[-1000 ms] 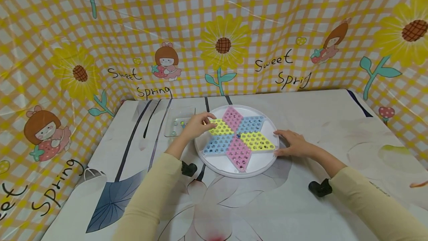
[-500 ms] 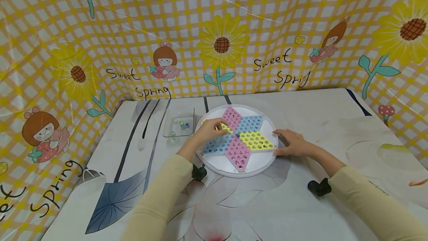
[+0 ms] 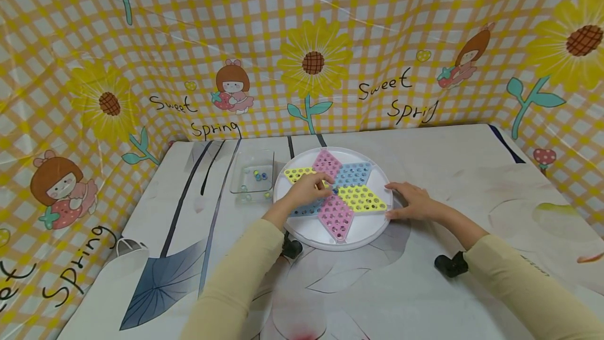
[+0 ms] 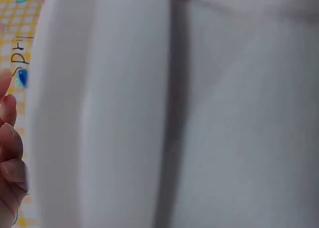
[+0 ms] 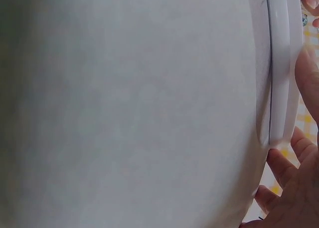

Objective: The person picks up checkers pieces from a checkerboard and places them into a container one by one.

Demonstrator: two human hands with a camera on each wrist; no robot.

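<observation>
A round white Chinese checkers board (image 3: 365, 232) with pink, blue and yellow star points lies on the table. My left hand (image 3: 304, 190) is over its centre, thumb and index finger bent together in a pinch around a marble that the fingertips mostly hide. Right beside those fingertips, a blue marble (image 3: 335, 191) sits at the middle of the star; the left wrist view also shows a blue marble (image 4: 22, 77) above the board's rim. At the board's right edge my right hand (image 3: 412, 202) rests with thumb and fingers spread, touching the rim (image 5: 281, 83).
Left of the board stands a clear plastic box (image 3: 240, 172) with several marbles (image 3: 259, 176) inside. A patterned cloth (image 3: 358, 287) covers the table, and a yellow checked curtain (image 3: 269, 93) hangs behind it.
My left hand has moved right, from the board's left edge near the box to the centre of the star. The right hand has stayed at the rim.
</observation>
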